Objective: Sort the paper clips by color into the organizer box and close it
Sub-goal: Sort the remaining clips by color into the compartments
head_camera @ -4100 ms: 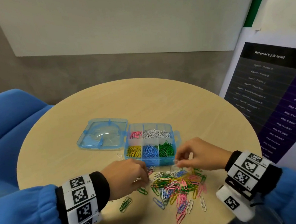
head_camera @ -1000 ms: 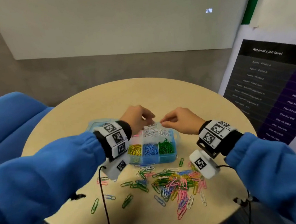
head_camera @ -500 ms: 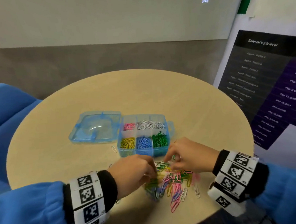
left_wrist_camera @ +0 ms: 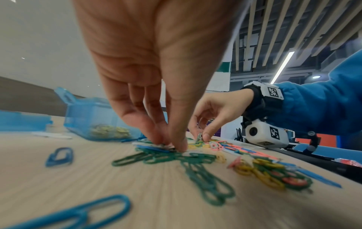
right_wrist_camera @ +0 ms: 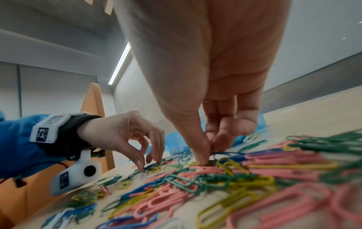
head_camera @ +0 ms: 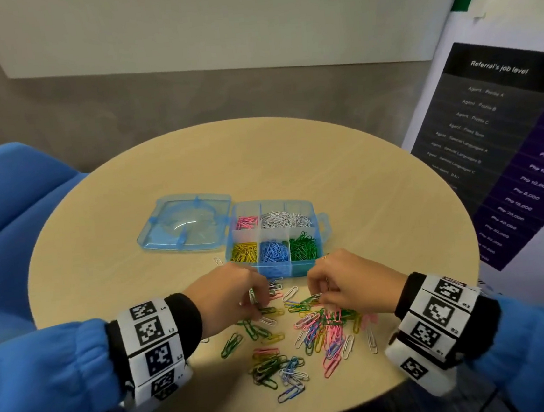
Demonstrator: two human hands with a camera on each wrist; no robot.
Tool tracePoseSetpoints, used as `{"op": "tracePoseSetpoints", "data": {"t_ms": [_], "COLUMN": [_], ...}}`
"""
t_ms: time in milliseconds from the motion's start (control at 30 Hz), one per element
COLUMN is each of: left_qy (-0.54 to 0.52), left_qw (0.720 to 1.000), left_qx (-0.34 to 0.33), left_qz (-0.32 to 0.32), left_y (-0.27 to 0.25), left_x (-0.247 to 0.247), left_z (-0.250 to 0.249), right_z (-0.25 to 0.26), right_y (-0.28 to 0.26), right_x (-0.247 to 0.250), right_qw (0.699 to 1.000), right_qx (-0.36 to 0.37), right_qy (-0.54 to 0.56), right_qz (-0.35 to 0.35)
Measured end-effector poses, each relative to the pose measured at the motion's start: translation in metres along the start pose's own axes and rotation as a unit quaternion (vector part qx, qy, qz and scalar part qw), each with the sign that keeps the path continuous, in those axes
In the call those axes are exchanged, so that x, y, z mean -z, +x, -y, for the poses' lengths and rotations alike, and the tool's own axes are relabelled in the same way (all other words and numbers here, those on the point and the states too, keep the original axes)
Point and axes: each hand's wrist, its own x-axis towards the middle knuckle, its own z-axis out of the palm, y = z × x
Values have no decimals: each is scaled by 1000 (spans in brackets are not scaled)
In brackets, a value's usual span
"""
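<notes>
The blue organizer box (head_camera: 321,222) stands open on the round table, its lid (head_camera: 186,222) lying flat to the left. Its compartments hold pink (head_camera: 246,222), white (head_camera: 285,219), yellow (head_camera: 244,252), blue (head_camera: 274,251) and green clips (head_camera: 303,246). A mixed pile of loose paper clips (head_camera: 312,331) lies in front of the box. My left hand (head_camera: 260,301) is down at the pile's left edge, thumb and fingers pinching clips (left_wrist_camera: 156,146) against the table. My right hand (head_camera: 319,296) is at the pile's top, pinching a clip (left_wrist_camera: 200,137).
The round wooden table (head_camera: 292,157) has bare surface behind and beside the box. A single white clip (head_camera: 218,261) lies left of the box. A blue chair (head_camera: 14,197) stands at the left, and a printed poster (head_camera: 504,150) at the right.
One second ago both hands were over the box's back compartments. They came down to the loose pile and are now pinching clips there; the pile is more spread out.
</notes>
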Motion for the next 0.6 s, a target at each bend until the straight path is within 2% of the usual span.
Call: {"op": "tracePoseSetpoints", "data": {"t_ms": [100, 233, 333, 400, 600], "left_qy": [-35, -25, 32, 33, 41], "left_qw": [999, 999, 997, 996, 997], "left_qx": [-11, -18, -22, -23, -23], "left_qz": [-22, 20, 62, 78, 61], "left_y": [-8, -24, -31, -32, -24], "left_x": [3, 2, -6, -11, -14], "left_z": [1, -11, -19, -20, -18], "right_z": [-5, -11, -10, -7, 1], "right_y": [-4, -16, -29, -36, -37], "right_x": [3, 13, 16, 13, -2], "right_qw": [999, 998, 998, 997, 992], "right_qx": [3, 20, 53, 74, 116], "right_qy": [23, 41, 35, 26, -14], "right_qz": [-23, -53, -18, 15, 56]}}
